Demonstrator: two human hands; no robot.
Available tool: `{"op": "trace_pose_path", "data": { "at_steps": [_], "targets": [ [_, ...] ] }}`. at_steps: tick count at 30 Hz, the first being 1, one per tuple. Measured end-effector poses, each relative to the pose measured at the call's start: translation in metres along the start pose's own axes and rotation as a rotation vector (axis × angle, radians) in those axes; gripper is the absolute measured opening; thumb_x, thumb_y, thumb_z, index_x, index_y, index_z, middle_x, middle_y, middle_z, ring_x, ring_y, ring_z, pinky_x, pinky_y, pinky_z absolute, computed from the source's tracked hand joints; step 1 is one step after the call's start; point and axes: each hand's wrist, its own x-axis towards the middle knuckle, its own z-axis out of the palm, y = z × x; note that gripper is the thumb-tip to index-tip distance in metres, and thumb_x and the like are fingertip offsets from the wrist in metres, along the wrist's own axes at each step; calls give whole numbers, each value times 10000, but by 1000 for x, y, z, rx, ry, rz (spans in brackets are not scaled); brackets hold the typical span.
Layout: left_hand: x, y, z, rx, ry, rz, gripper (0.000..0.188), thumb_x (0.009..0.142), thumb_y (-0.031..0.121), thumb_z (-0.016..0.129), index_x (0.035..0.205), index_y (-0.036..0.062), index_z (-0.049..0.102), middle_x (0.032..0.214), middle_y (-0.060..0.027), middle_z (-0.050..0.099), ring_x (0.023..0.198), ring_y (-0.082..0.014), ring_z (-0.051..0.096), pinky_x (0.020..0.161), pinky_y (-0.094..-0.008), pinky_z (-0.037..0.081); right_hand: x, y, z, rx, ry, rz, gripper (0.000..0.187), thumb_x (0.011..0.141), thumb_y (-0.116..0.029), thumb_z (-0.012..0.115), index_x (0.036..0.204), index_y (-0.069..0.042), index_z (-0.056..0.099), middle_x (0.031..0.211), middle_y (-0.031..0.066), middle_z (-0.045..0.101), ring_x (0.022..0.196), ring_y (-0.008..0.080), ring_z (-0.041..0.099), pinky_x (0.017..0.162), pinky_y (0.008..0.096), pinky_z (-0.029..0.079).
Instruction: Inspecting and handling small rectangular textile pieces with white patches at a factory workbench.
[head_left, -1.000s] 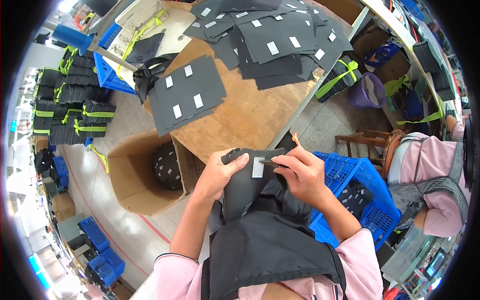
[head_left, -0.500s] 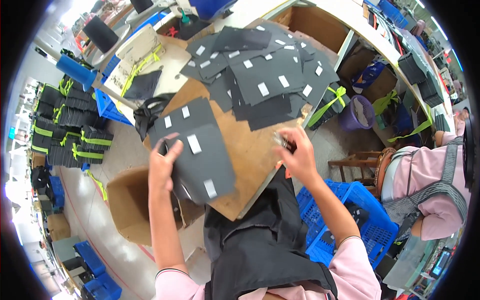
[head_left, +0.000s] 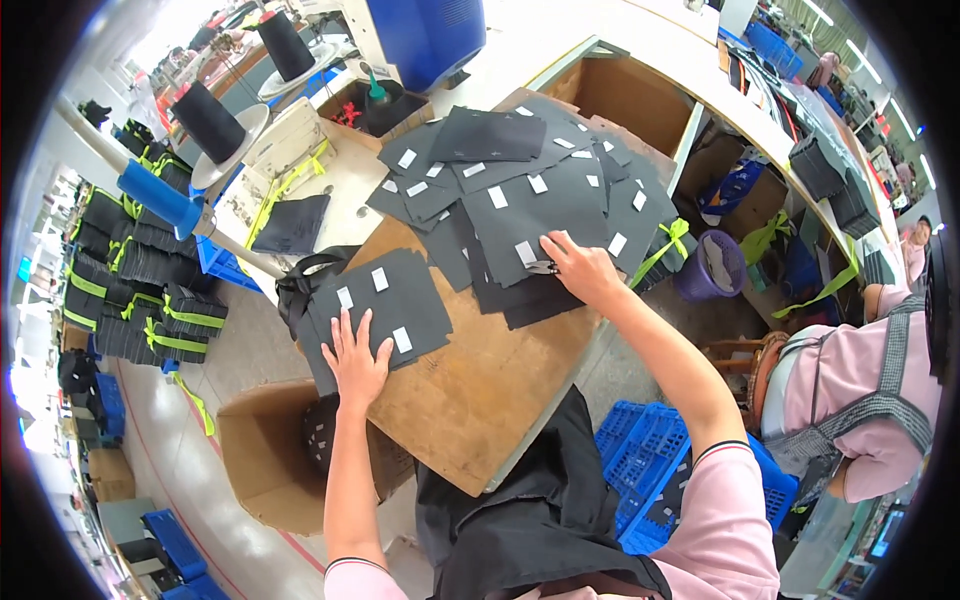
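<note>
My left hand [head_left: 358,362] lies with spread fingers on a small stack of dark grey flat panels [head_left: 424,306] bearing white labels, at the board's left side. Farther right, a bigger, loosely fanned pile of similar panels [head_left: 560,205] covers the far part of the brown board [head_left: 450,400]. My right hand [head_left: 585,270] is on the near part of that pile, closed around small metal thread snips [head_left: 541,267]. Only the tip of the snips shows beside a white label; the fingers hide the rest.
A cardboard box [head_left: 255,440] with labelled dark pieces stands below left. Blue crates [head_left: 640,465] sit beside my right side, near a purple basket [head_left: 712,268]. Tied dark bundles [head_left: 150,290] are stacked at left. A co-worker [head_left: 860,350] sits at right. Black thread cones [head_left: 210,125] stand far left.
My left hand has let go of the lifted panel and now rests flat on the left stack. My right hand has moved from the board's right edge onto the big pile, snips still held.
</note>
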Motion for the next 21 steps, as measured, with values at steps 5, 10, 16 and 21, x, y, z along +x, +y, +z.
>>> {"op": "trace_pose_path", "data": {
  "at_steps": [5,10,16,21],
  "targets": [
    [-11,46,-12,-355,290,36,511,813,213,648,1267,58,473,1374,-165,382,1261,-312,385,1026,-436,319,-27,-24,-15,219,223,-57,97,698,-52,576,771,-80,517,729,48,488,576,217,591,488,338,466],
    [-47,111,-15,-1875,-617,-487,425,885,224,609,1197,-38,490,1201,-146,538,1055,-229,558,868,-333,472,-88,-83,-46,363,286,26,85,650,-68,568,727,-91,539,655,43,475,551,195,542,487,318,441],
    [-48,110,-2,-1614,-673,-505,330,794,134,696,1050,-43,587,986,-117,638,873,-189,629,752,-315,516,-165,-151,-62,519,144,-137,75,707,-62,620,774,-79,590,705,11,532,617,157,569,516,277,452],
    [-59,110,9,-1453,-486,-324,246,750,72,715,948,-36,616,900,-105,656,776,-149,629,677,-287,521,-153,-155,-69,971,-126,206,133,702,8,634,827,-39,638,783,70,621,695,219,622,589,320,500]
  ]
}}
